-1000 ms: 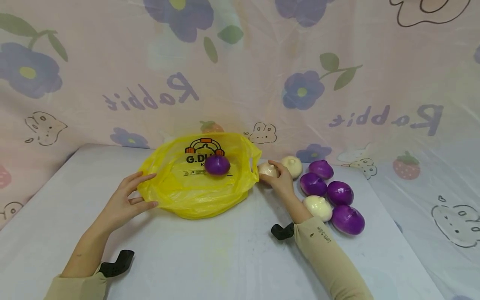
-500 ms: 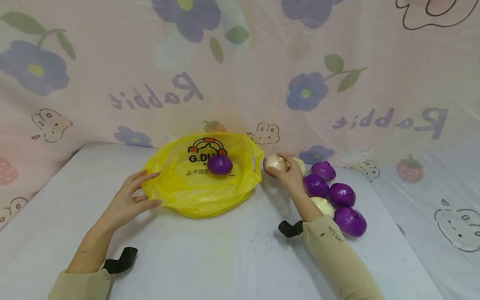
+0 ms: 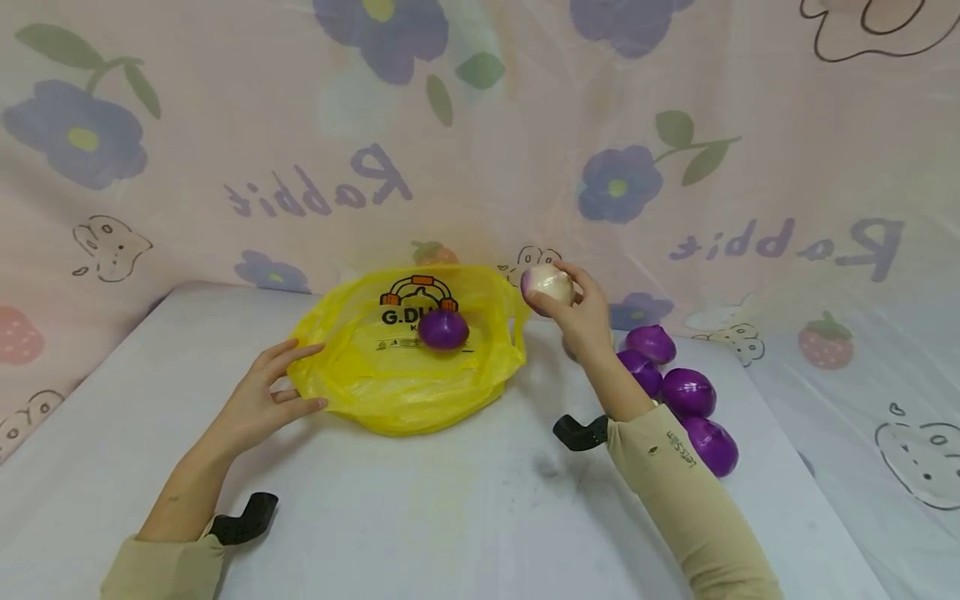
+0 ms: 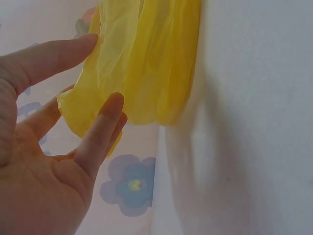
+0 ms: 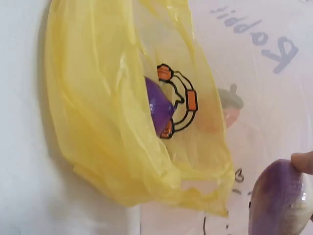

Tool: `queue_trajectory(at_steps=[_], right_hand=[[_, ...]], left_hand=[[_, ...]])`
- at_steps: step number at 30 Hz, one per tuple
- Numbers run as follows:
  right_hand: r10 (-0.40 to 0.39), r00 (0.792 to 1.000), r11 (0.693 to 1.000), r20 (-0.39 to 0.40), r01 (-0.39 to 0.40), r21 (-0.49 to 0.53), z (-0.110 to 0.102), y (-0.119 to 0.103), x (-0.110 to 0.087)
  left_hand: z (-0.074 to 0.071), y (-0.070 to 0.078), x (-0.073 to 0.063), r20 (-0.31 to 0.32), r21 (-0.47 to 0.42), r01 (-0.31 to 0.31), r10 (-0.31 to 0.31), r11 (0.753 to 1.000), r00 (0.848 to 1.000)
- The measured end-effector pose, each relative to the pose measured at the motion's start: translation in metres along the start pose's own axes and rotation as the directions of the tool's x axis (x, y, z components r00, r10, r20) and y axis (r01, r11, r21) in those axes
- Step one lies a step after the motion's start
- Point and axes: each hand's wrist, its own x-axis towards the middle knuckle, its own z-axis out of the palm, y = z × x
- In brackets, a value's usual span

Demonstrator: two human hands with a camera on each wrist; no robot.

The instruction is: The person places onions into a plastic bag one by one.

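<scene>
My right hand (image 3: 588,321) holds a whitish onion (image 3: 548,288) with a purple-tinged side between thumb and fingers, raised above the table right of the yellow plastic bag (image 3: 405,400). In the right wrist view this onion (image 5: 279,200) shows at the lower right with a fingertip on it. The bag lies with its mouth open, and one purple onion (image 3: 443,331) rests inside. My left hand (image 3: 262,396) is at the bag's left edge, fingers spread and fairly straight, touching the plastic. In the left wrist view, the left hand's fingers (image 4: 100,132) lie against the yellow film.
Several purple onions (image 3: 690,392) sit at the right of the white table (image 3: 420,517), partly behind my right forearm. A pale onion shows only in slivers behind that wrist. A printed rabbit-and-flower cloth (image 3: 480,167) hangs at the back.
My right hand has lifted the whitish onion off the table, first shifting right, then up. The left hand stays at the bag's edge. The view has shifted slightly.
</scene>
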Motion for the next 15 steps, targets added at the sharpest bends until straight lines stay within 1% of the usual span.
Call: queue_trajectory(at_steps=[2, 4, 6, 10, 12, 15], right_hand=[[-0.027, 0.999, 1.000, 0.032, 0.027, 0.000, 0.007, -0.007, 0.000], [-0.037, 0.995, 0.999, 0.088, 0.038, -0.012, 0.015, -0.012, -0.001], [-0.041, 0.988, 0.998, 0.151, 0.048, -0.043, 0.024, -0.016, -0.002], [-0.013, 0.966, 0.995, 0.257, 0.038, -0.093, 0.040, -0.020, -0.005], [0.000, 0.958, 0.991, 0.288, 0.039, -0.128, 0.046, -0.021, -0.006], [-0.002, 0.949, 0.980, 0.315, 0.065, -0.189, 0.054, -0.021, -0.006]], left_hand=[[0.000, 0.000, 0.000, -0.002, 0.005, 0.002, -0.002, 1.000, 1.000], [0.001, 0.001, -0.001, -0.004, 0.012, 0.004, -0.004, 1.000, 1.000], [0.001, 0.002, -0.001, -0.004, 0.018, 0.003, -0.003, 1.000, 1.000], [0.003, 0.003, 0.000, -0.004, 0.017, 0.001, -0.001, 1.000, 1.000], [0.004, 0.003, 0.001, -0.004, 0.015, -0.003, 0.003, 1.000, 1.000], [0.004, 0.003, 0.001, -0.008, 0.019, -0.002, 0.002, 1.000, 1.000]])
